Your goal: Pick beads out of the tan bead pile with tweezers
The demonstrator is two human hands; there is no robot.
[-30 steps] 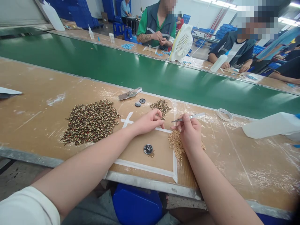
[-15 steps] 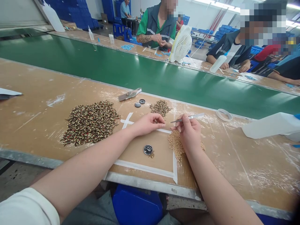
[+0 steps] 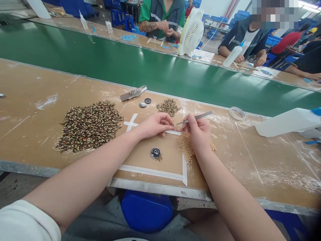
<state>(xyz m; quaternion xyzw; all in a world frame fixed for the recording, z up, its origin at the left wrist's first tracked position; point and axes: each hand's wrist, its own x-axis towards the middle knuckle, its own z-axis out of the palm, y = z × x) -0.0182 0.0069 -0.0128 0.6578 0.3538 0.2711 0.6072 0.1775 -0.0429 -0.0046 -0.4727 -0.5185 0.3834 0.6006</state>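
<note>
My left hand [image 3: 154, 125] is pinched shut on a tiny piece, too small to name, just above the white tape frame [image 3: 152, 171]. My right hand [image 3: 197, 131] grips metal tweezers [image 3: 195, 117], whose tip points left and almost meets the left fingertips. Under the right hand lies a heap of small tan beads [image 3: 185, 145]. A small pile of brownish gold parts [image 3: 168, 106] sits just beyond the hands. A large heap of dark, gold and red parts [image 3: 89, 125] lies to the left. A round black metal cap [image 3: 155, 153] rests inside the tape frame.
Beyond the wooden bench runs a green conveyor belt [image 3: 125, 67]. Two small dark discs [image 3: 145, 102] and a metal scraper [image 3: 132, 93] lie near its edge. A tape roll [image 3: 237, 113] and a white squeeze bottle [image 3: 286, 122] lie at right. Other people work across the belt beside a white fan [image 3: 192, 31].
My left hand drew back from the small brownish pile and closed toward the tweezers' tip. The camera tilted down slightly.
</note>
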